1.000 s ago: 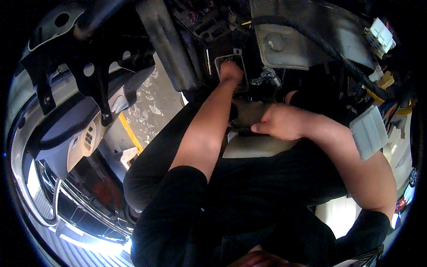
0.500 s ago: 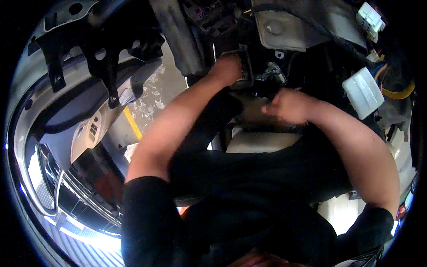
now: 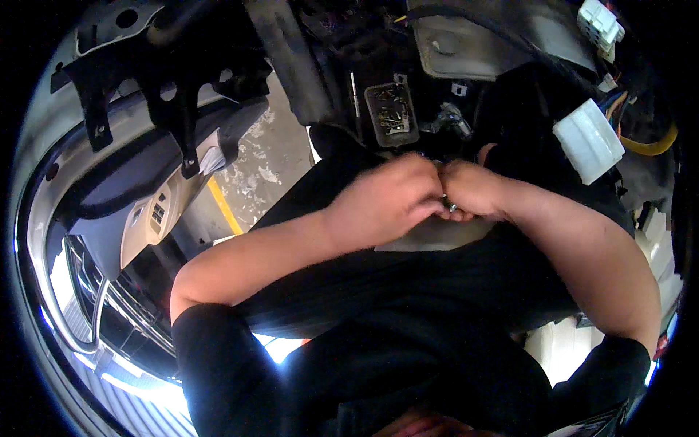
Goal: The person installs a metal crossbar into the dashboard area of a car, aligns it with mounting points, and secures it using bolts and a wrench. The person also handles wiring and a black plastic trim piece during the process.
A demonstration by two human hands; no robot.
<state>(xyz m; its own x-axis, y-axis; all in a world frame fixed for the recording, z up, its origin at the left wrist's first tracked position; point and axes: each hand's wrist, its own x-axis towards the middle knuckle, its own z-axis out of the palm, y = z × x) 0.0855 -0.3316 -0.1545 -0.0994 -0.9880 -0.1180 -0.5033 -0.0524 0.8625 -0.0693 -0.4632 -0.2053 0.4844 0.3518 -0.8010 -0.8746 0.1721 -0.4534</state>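
Above my lap, my left hand [image 3: 393,193] and my right hand [image 3: 475,191] meet, their fingers curled and touching. A small shiny metal piece [image 3: 452,208] peeks out by the fingers of my right hand; its kind is too small to tell. My left fingers are pinched close beside it, and what they hold is hidden. Just beyond my hands lies a shallow rectangular tray [image 3: 416,138], with several small screws or bolts [image 3: 393,116] in it. A thin metal rod [image 3: 354,95] lies left of the tray.
A car door panel [image 3: 153,207] stands open on the left, below a black metal bracket [image 3: 171,120]. On the right hang a white box-shaped module [image 3: 588,142], a white connector [image 3: 601,25] and a yellow cable [image 3: 652,148]. Right of the tray is a metallic part [image 3: 455,120].
My left hand has come back from the tray toward me and joined my right hand. The tray's contents are now uncovered. My right hand has shifted slightly nearer and curled in.
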